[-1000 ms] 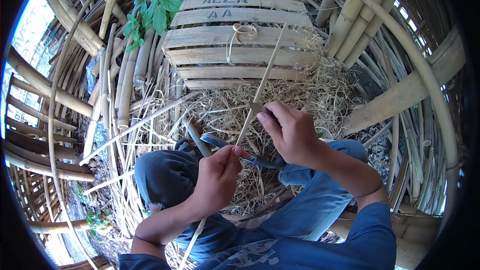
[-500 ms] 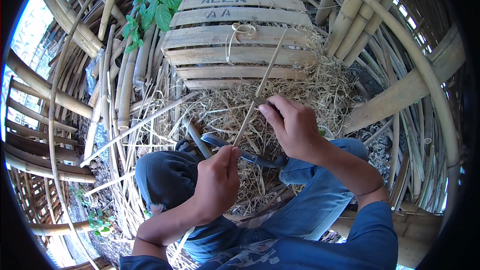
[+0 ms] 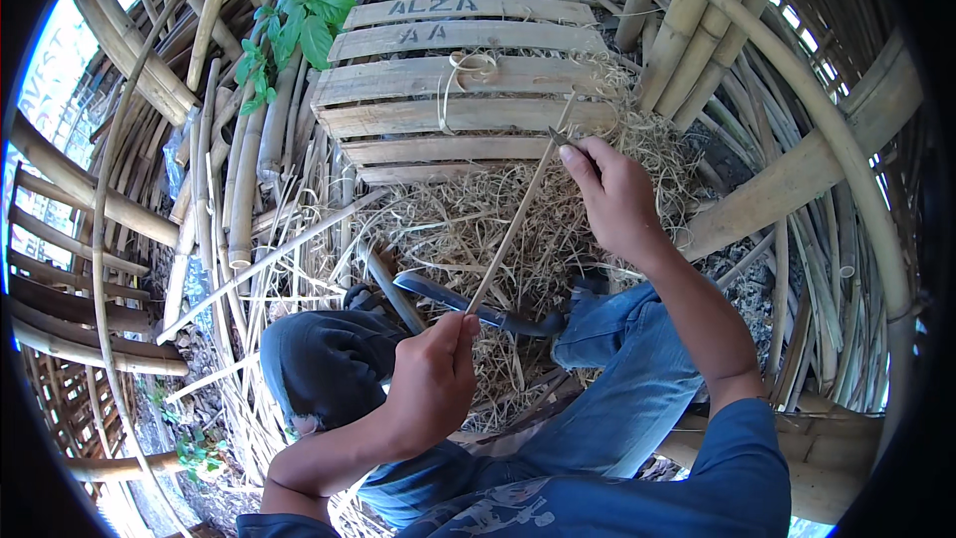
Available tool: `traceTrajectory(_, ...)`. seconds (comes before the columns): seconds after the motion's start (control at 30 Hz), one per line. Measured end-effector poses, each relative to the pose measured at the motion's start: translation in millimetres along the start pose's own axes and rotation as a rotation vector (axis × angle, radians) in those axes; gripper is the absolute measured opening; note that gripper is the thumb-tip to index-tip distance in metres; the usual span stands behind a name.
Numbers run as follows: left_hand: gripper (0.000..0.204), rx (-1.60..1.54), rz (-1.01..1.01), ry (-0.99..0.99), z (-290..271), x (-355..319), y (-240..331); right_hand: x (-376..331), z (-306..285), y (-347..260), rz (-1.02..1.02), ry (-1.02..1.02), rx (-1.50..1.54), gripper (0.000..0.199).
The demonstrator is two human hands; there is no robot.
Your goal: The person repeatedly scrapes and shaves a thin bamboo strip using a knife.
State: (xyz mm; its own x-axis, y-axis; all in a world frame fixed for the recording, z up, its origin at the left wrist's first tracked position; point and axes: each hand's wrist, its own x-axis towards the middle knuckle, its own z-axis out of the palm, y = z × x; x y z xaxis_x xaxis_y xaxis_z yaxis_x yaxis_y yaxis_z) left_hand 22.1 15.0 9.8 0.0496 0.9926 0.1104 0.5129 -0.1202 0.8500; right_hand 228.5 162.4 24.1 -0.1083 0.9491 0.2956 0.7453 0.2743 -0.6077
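Observation:
My left hand (image 3: 434, 369) is closed round the near end of a thin bamboo strip (image 3: 513, 229). The strip slants away from me, up and to the right, over the shavings. Farther along it, close to its far end, my right hand (image 3: 619, 201) grips a small knife whose dark blade (image 3: 558, 136) lies against the strip. Its handle is hidden in my fingers. A pale curl shows at the strip's far tip. Beneath the strip lies a larger knife (image 3: 428, 288) with a dark, hooked handle, between my legs.
A slatted wooden crate (image 3: 423, 118) stands ahead, with a curled shaving on it. Loose bamboo shavings (image 3: 453, 219) cover the ground before me. Bamboo poles (image 3: 249, 179) and split sticks lie on the left, beside a leafy plant (image 3: 314, 25). Thick bamboo posts (image 3: 712, 25) rise on the right.
My right hand and the small knife have slid up the strip, away from me, toward its far end. My left hand stays almost in place.

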Motion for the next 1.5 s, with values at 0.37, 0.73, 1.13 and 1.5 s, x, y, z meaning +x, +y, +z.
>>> traceTrajectory(0.37, 0.014, -0.038, -0.050, -0.067, -6.7, -10.7, -3.1, 38.1, -22.4, 66.7, 0.150, 0.237, 0.166, 0.036)
traceTrajectory(0.73, 0.027, -0.685, -0.541, -0.142, -12.3, 12.8, -4.7, -50.8, 25.0, -28.9, -0.578, -0.029, -0.039, 0.018)
traceTrajectory(1.13, 0.037, -0.536, -0.583, -0.198, -22.8, 12.6, 2.3, -46.1, 18.1, -29.4, -0.586, -0.034, -0.196, 0.017)
traceTrajectory(1.5, 0.039, -0.676, -0.675, -0.384, -26.7, 6.4, 1.4, 1.8, 7.3, 21.4, -0.381, 0.127, -0.428, 0.029)
